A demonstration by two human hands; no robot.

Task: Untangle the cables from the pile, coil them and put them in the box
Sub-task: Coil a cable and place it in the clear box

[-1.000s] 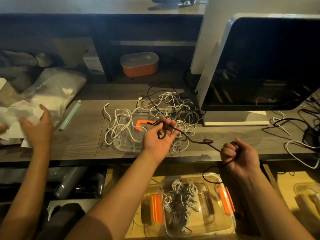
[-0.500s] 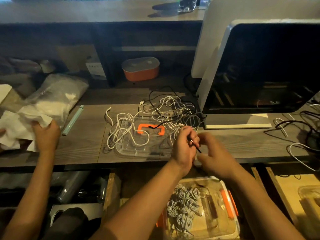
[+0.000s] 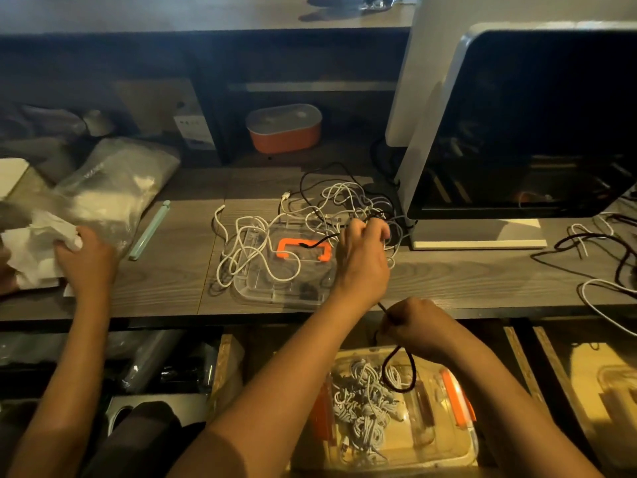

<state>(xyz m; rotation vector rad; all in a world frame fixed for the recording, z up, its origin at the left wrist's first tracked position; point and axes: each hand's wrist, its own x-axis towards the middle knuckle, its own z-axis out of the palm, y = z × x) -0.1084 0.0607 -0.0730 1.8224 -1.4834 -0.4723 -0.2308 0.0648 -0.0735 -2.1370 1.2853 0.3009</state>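
Head view, from the left: another person's hand (image 3: 86, 257) rests on crumpled white paper (image 3: 34, 250), none of my business. A pale green stick (image 3: 150, 231) lies on the desk (image 3: 165, 277), well apart from the work.

The pile (image 3: 310, 215) of white and dark cables sprawls over a clear lid (image 3: 275, 288) with an orange handle. My left hand (image 3: 362, 250) is at the pile's right edge, fingers curled round the black cable (image 3: 398, 370); its free end lies across the orange handle. From there the cable runs under my wrist to my right hand (image 3: 420, 327), a closed fist gripping it just off the desk edge, with one loop hanging below over the box (image 3: 474, 443), where coiled white cables (image 3: 362, 401) already lie.

I judge the step to be freeing and coiling this black cable. To do it well I should feed it out slowly with the left hand, lifting white strands off rather than yanking, so the pile isn't dragged over the edge. The right hand should gather even loops and hold them firmly until the free end comes through.
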